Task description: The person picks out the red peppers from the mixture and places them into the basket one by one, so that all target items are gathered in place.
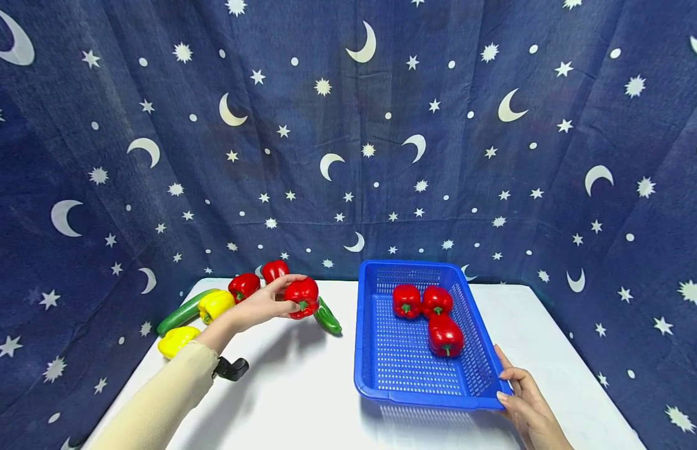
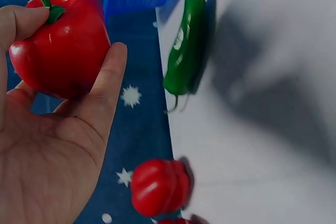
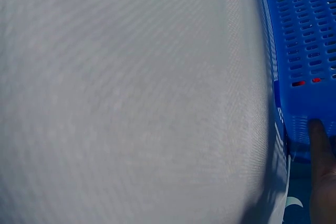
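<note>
My left hand (image 1: 268, 302) grips a red bell pepper (image 1: 303, 297) above the table, left of the basket. In the left wrist view the thumb lies by the green stem of the held red bell pepper (image 2: 65, 45) and the fingers wrap its underside. A blue plastic basket (image 1: 376, 394) stands right of centre with three red bell peppers inside, one of them the front pepper (image 1: 445, 335). My right hand (image 1: 528, 400) holds the basket's near right corner, thumb on the rim. In the right wrist view a finger (image 3: 320, 148) lies against the basket's side.
A green pepper (image 1: 328, 317) lies behind the held one. Farther left are two red bell peppers (image 1: 244, 285), two yellow bell peppers (image 1: 215, 305) and a long green cucumber-like vegetable (image 1: 185, 312). A blue curtain (image 1: 348, 125) with moons and stars surrounds the white table (image 1: 303, 400).
</note>
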The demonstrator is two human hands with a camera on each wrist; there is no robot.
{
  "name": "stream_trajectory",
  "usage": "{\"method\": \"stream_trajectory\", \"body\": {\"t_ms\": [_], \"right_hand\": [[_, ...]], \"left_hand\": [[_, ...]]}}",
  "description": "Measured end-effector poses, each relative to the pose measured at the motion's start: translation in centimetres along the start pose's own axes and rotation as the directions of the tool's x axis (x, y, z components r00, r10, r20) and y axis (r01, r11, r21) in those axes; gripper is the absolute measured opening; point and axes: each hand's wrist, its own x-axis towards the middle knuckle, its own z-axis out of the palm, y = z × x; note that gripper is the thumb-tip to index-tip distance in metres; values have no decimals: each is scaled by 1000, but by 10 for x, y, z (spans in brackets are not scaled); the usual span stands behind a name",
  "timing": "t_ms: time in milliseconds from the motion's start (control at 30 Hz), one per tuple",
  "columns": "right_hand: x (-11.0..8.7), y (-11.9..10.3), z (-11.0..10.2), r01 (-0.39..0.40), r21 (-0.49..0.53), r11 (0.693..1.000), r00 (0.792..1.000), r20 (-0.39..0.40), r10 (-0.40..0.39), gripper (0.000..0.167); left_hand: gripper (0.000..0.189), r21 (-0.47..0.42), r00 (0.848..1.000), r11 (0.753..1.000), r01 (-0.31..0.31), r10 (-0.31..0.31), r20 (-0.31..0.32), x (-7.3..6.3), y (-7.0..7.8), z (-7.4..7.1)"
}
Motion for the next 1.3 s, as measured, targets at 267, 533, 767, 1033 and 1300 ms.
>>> {"method": "stream_trajectory", "body": {"t_ms": [267,533,767,1033,1300], "right_hand": [[0,0,1,-1,24,1000,1000,2,1,27],[0,0,1,-5,32,999,1000,5,5,27],[0,0,0,-25,20,999,1000,-9,25,27],[0,-1,1,0,30,1000,1000,6,-1,26],[0,0,0,-14,8,1000,1000,-12,15,27]], "left_hand": [[66,21,995,997,-73,71,67,8,19,15],[66,35,991,994,-106,103,87,11,37,30],[64,57,983,986,-154,147,113,16,48,40],[63,69,975,984,-167,155,158,26,61,55],[66,65,959,979,-192,173,223,38,74,76]]}}
